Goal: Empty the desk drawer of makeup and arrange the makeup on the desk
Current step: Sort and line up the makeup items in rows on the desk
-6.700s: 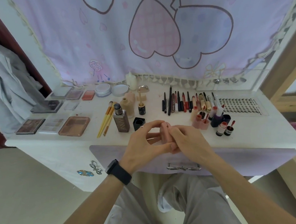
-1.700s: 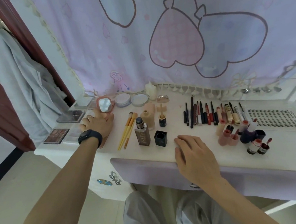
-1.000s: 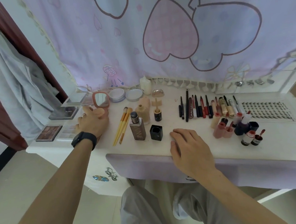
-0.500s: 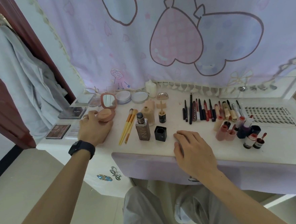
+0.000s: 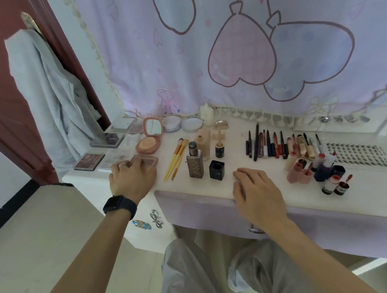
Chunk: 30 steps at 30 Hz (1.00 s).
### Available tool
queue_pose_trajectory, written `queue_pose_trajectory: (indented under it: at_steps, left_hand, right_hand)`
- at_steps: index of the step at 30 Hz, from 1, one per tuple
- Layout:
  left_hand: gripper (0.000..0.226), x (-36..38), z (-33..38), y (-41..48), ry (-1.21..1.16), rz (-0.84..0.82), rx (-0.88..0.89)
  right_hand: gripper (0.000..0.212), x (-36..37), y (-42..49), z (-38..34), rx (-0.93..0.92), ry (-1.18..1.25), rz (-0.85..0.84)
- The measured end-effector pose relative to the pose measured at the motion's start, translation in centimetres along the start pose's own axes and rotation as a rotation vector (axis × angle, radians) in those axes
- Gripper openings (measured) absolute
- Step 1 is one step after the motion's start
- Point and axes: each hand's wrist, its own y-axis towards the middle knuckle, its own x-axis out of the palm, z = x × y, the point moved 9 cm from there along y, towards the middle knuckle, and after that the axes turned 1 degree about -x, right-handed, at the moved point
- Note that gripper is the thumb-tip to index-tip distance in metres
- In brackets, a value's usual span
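Note:
A round pink compact (image 5: 148,145) stands open on the white desk (image 5: 363,194), its mirror lid upright, with no hand on it. Just in front of it lies a flat pink palette (image 5: 147,159); my left hand (image 5: 132,179) rests on the palette's near edge with fingers loosely bent. My right hand (image 5: 256,189) lies flat on the desk front, above the shut lilac drawer (image 5: 192,207). Yellow-handled brushes (image 5: 175,161), a brown foundation bottle (image 5: 195,162) and a black cap (image 5: 217,169) stand between my hands.
Eyeshadow palettes (image 5: 89,161) fill the left end of the desk. A row of pencils and lip tubes (image 5: 277,144), small bottles (image 5: 327,171) and a lash tray (image 5: 358,155) fill the right. A curtain hangs behind; a grey garment (image 5: 46,92) hangs at the left.
My left hand let go of the pink compact, which now stands open further back, and drew back onto the flat pink palette. My right hand stayed flat on the desk.

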Motion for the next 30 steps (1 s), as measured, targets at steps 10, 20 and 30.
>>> queue_pose_trajectory:
  at_steps: [10,20,30]
  left_hand:
    - [0.072,-1.5,-0.4,0.8,-0.355,0.057,-0.111]
    - [0.068,-8.8,8.0,-2.1,-0.956,0.227,0.189]
    - [0.082,-7.3,18.5,-11.2,-0.762,-0.12,0.749]
  right_hand:
    - [0.031,-0.3,0.1,0.0,-0.003,0.008,0.007]
    - [0.031,-0.4,0.3,0.1,0.071,0.102,-0.104]
    - [0.053,-3.1,0.3,2.3,0.7,1.381,-0.144]
